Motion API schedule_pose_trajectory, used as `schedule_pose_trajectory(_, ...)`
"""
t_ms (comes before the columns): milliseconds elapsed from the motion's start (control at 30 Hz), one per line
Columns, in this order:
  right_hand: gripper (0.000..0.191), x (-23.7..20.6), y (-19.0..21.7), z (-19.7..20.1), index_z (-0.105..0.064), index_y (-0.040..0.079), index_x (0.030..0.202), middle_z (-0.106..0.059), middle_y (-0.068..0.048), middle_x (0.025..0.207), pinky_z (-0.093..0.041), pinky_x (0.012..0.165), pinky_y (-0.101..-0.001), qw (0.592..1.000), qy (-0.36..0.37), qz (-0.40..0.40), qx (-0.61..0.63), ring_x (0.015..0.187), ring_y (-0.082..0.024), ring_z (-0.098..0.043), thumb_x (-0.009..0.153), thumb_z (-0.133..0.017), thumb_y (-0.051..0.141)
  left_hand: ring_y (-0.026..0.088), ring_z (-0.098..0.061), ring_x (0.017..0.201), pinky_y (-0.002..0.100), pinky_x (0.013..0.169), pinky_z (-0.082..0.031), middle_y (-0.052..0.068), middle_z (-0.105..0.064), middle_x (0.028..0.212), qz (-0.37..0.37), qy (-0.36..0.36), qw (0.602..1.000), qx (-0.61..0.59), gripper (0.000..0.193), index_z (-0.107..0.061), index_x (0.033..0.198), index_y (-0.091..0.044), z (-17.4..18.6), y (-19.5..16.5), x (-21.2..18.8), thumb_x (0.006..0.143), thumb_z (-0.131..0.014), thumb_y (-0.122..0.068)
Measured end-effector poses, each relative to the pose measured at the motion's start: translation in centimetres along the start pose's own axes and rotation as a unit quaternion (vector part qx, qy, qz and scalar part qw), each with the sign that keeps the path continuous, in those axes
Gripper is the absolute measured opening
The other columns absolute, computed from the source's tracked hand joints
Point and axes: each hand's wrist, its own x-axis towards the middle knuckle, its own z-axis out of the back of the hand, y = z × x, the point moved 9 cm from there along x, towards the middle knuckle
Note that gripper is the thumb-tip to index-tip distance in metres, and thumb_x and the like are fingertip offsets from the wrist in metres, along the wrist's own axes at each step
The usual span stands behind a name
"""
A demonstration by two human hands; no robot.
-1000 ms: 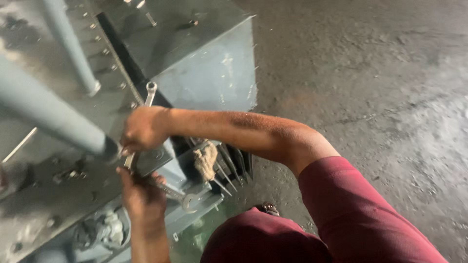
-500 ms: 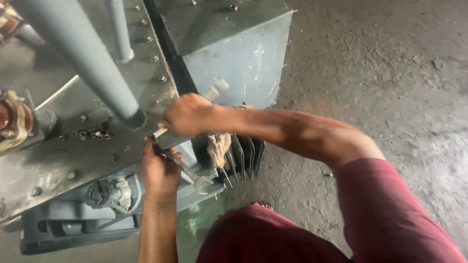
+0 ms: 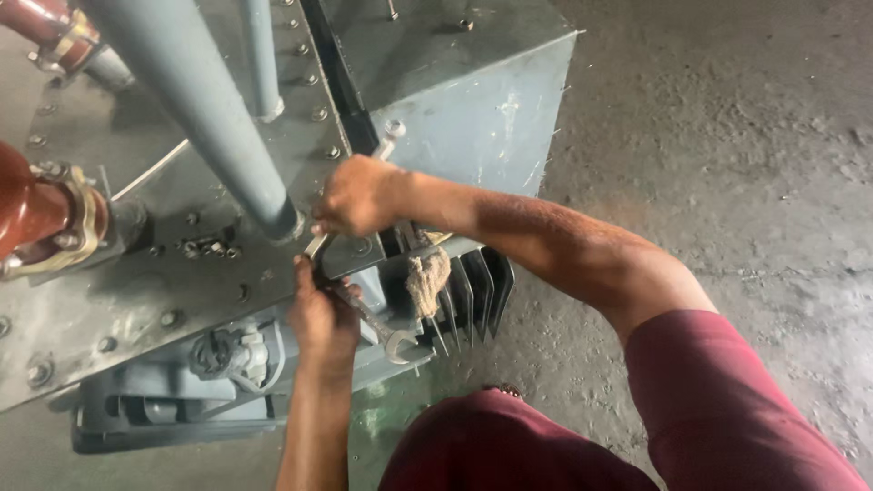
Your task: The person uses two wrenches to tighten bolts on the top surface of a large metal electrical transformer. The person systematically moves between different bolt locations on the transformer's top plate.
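The left hand (image 3: pixel 320 320) grips a spanner (image 3: pixel 380 329) under the edge of the grey metal tank (image 3: pixel 473 118), its open end pointing towards the cooling fins (image 3: pixel 468 295), where a rag (image 3: pixel 427 280) hangs. Just above, the right hand (image 3: pixel 359 195) is closed around a second spanner (image 3: pixel 386 138) on the bolted lid (image 3: pixel 182 273), beside a grey pipe (image 3: pixel 195 109)

No package, label, sign or screen shows anywhere in this view.

Workshop: grey steel transformer tank (image 3: pixel 473 118), cooling fins (image 3: pixel 473 291), stained concrete floor (image 3: pixel 727 164).
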Motion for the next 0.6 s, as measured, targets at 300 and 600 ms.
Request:
schedule_pose_trajectory(300,0.037,2.0,-0.4,1.5,-0.08,0.008,0.102,-0.078,-0.011,0.088,-0.053,0.078,-0.0478,0.986,-0.11,0.125,0.009,0.087,-0.032,-0.071,0.102,-0.057,0.037,0.013,-0.052,0.059,0.029,0.049,-0.044,0.001,-0.052,0.071,0.041,-0.04,0.998,-0.011,0.032,-0.065,0.099,-0.01,0.8,1.1,0.7,0.094,-0.072,-0.041)
schedule_pose_trajectory(600,0.048,-4.9,0.7,-4.0,-0.062,0.009,0.118,-0.067,-0.012,0.076,-0.058,0.049,-0.0372,0.945,0.109,-0.284,0.12,0.058,-0.022,-0.066,0.108,-0.032,0.045,0.012,-0.053,0.062,0.03,0.049,-0.04,0.002,-0.06,0.075,0.019,-0.051,0.997,-0.059,0.033,-0.066,0.096,-0.008,-0.9,1.3,1.1,0.093,-0.069,-0.04)
